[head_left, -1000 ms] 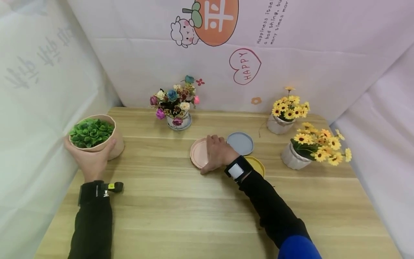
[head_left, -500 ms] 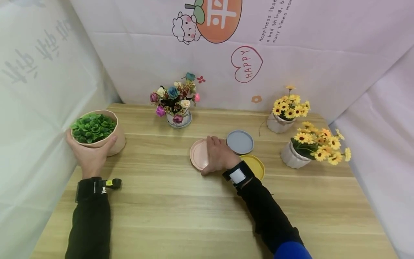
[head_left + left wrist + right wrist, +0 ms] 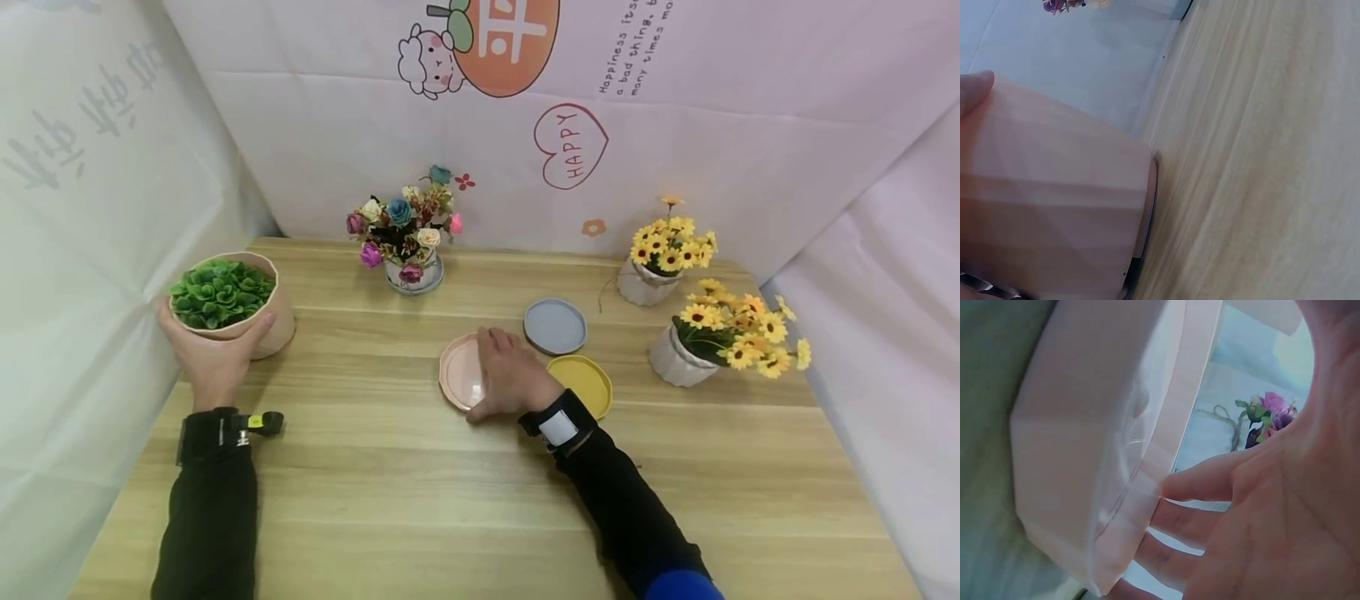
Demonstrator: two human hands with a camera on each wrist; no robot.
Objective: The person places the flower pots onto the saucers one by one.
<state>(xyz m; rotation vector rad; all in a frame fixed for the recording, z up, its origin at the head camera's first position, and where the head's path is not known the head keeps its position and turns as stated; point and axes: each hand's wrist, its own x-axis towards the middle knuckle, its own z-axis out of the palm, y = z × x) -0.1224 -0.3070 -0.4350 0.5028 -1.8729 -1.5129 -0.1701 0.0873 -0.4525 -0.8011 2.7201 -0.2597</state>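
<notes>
My left hand [image 3: 213, 350] grips a pink pot [image 3: 276, 321] of green leaves [image 3: 220, 292] at the table's left edge, thumb on the right side and fingers round the left. In the left wrist view the pot's wall [image 3: 1054, 206] fills the left, with a fingertip [image 3: 975, 87] at its top. My right hand [image 3: 504, 367] lies over a pink saucer [image 3: 459, 372] in the middle of the wooden table [image 3: 390, 467]. The right wrist view shows that saucer [image 3: 1097, 437] close up, with the fingers [image 3: 1204, 481] curled at its rim.
A blue saucer [image 3: 555, 326] and a yellow saucer [image 3: 587, 383] lie just right of the pink one. A small pot of mixed roses [image 3: 405, 242] stands at the back. Two sunflower pots [image 3: 663, 254] [image 3: 720, 333] stand at the right. White cloth walls enclose the table.
The right hand has drawn the pink saucer slightly toward me, away from the blue saucer. The left hand keeps its hold on the pot of green leaves.
</notes>
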